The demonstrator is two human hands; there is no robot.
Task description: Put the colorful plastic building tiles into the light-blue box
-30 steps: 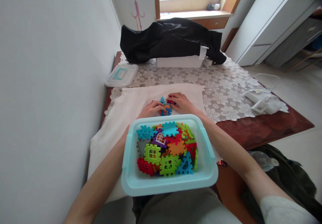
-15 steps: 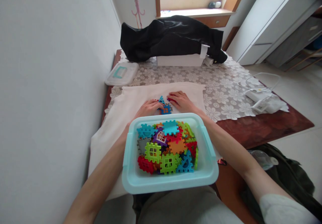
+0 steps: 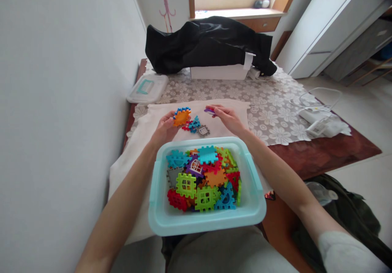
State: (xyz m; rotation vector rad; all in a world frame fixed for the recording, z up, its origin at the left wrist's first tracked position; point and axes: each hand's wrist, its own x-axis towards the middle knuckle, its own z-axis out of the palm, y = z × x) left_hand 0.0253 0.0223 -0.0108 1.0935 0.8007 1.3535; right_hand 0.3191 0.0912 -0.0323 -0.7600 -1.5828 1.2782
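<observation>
My left hand (image 3: 166, 126) grips orange and blue interlocking building pieces (image 3: 181, 117), lifted a little above the white cloth. Pinched in the fingers of my right hand (image 3: 225, 115) is a purple building piece (image 3: 210, 110), seen almost edge-on. Between the hands, a light-blue triangular piece (image 3: 194, 124), a grey window piece (image 3: 203, 130) and a red piece (image 3: 186, 125) lie on the cloth. Nearer to me stands a pale turquoise tub (image 3: 207, 225) full of notched plastic pieces in several colours, some with window openings.
The white cloth (image 3: 141, 158) covers part of a table with a lace cover (image 3: 269, 121). A clear lid (image 3: 148, 89) lies at the far left by the wall. Behind is a black cover (image 3: 211, 44) over a white box. A cable and white bag (image 3: 327, 126) are at right.
Both hands have risen from the cloth and moved apart. The left hand now holds up the orange and blue pieces, the right a purple one. The grey window piece has come into sight.
</observation>
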